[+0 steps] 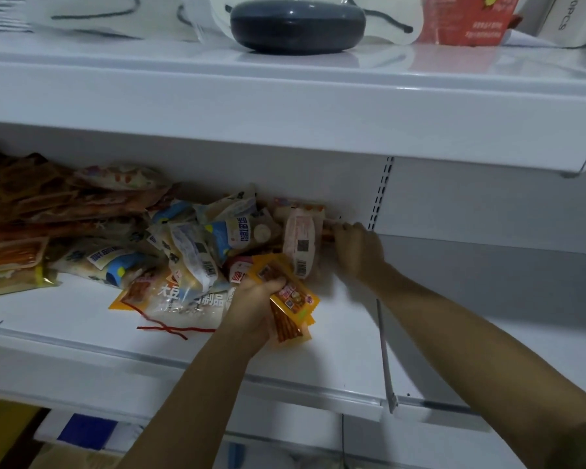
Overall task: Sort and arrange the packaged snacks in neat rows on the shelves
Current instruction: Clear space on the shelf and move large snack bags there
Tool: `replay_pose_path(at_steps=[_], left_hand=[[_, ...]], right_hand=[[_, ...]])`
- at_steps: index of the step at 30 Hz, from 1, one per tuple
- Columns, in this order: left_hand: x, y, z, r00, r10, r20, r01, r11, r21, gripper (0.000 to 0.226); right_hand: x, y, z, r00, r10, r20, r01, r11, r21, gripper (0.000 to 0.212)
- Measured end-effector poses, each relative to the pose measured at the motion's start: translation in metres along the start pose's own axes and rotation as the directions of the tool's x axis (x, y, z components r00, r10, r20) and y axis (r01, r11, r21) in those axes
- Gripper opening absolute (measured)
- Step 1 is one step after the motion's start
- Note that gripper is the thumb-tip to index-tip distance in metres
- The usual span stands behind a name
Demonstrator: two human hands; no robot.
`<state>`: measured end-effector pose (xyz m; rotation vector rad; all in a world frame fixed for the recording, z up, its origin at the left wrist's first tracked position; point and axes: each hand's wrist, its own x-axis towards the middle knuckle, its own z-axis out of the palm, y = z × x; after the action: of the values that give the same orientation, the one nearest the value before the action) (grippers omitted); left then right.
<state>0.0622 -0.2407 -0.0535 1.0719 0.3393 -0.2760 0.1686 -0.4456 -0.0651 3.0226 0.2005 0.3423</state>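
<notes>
On the middle white metal shelf (82,309), two bare hands are at work beside a loose heap of packaged snacks. The left hand (256,308) has its fingers curled round a small bunch of yellow-edged clear packets of brown snack sticks (290,299), held just above the shelf near its front; about two or three packets are stacked in the grip, though the exact count is hard to tell. The right hand (356,248) reaches to the back of the shelf, its fingers closed on the end of an orange-trimmed item (329,230) just behind a pale pink upright packet with a barcode (300,245); what exactly it pinches is too blurred to name.

The step in hand looks like gathering matching packets out of the heap, so sorting is at an early stage: no neat row is visible yet. The next move probably calls for drawing the pinched item free without toppling the pink packet, then adding it to the left-hand bunch if it matches and setting them down on the bare stretch of shelf to the right.

Counting what shows: one mixed heap; at least four white-and-blue pouches (230,231) in its middle; a separate stack of brown and orange flat packs (24,211) at far left, too overlapped to count; one large clear bag with white lettering (183,299) at the front; one loose red string (170,330) lying beside it.
</notes>
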Motion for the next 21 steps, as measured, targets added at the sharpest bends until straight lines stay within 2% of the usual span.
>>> replay_pose_path(at_steps=[3, 6, 8, 10, 12, 13, 16, 18, 19, 20, 21], left_hand=[[0.0, 0.0, 0.004, 0.999, 0.035, -0.02, -0.035, 0.999, 0.007, 0.031], [-0.001, -0.002, 0.01, 0.996, 0.085, -0.012, -0.085, 0.996, 0.008, 0.032], [-0.003, -0.001, 0.014, 0.994, 0.11, -0.006, -0.11, 0.994, -0.001, 0.033], [-0.007, -0.002, 0.019, 0.99, 0.142, 0.003, -0.142, 0.99, -0.014, 0.032], [-0.011, -0.002, 0.025, 0.985, 0.174, 0.013, -0.174, 0.985, 0.002, 0.021], [-0.014, -0.003, 0.029, 0.984, 0.178, 0.017, -0.178, 0.984, 0.018, 0.015], [-0.022, -0.005, 0.041, 0.99, 0.137, 0.024, -0.137, 0.991, 0.0, 0.017], [-0.027, -0.002, 0.041, 0.994, 0.057, 0.092, -0.048, 0.994, -0.095, 0.045], [-0.029, 0.0, 0.038, 0.989, 0.058, 0.137, -0.041, 0.991, -0.128, 0.056], [-0.029, 0.001, 0.033, 0.982, 0.095, 0.163, -0.07, 0.985, -0.156, 0.055], [-0.028, 0.003, 0.026, 0.976, 0.159, 0.147, -0.136, 0.979, -0.151, 0.044]], right_hand=[[-0.024, 0.026, -0.011, 0.991, 0.132, 0.039, -0.137, 0.95, 0.28, 0.017], [-0.059, 0.047, -0.023, 0.969, 0.226, 0.099, -0.241, 0.788, 0.567, 0.006], [-0.082, 0.051, -0.031, 0.95, 0.279, 0.139, -0.285, 0.598, 0.749, 0.013], [-0.104, 0.046, -0.044, 0.93, 0.322, 0.174, -0.274, 0.295, 0.915, 0.023], [-0.123, 0.031, -0.058, 0.936, 0.279, 0.213, -0.233, 0.038, 0.972, 0.018], [-0.129, 0.021, -0.063, 0.946, 0.24, 0.217, -0.22, -0.016, 0.975, 0.019], [-0.136, -0.016, -0.067, 0.966, 0.177, 0.187, -0.19, 0.0, 0.982, 0.026], [-0.132, -0.039, -0.066, 0.968, 0.187, 0.167, -0.175, 0.032, 0.984, 0.022], [-0.131, -0.05, -0.068, 0.972, 0.188, 0.144, -0.161, 0.078, 0.984, 0.023], [-0.13, -0.061, -0.072, 0.979, 0.184, 0.093, -0.123, 0.161, 0.979, 0.024], [-0.129, -0.069, -0.075, 0.986, 0.161, 0.031, -0.072, 0.255, 0.964, 0.022]])
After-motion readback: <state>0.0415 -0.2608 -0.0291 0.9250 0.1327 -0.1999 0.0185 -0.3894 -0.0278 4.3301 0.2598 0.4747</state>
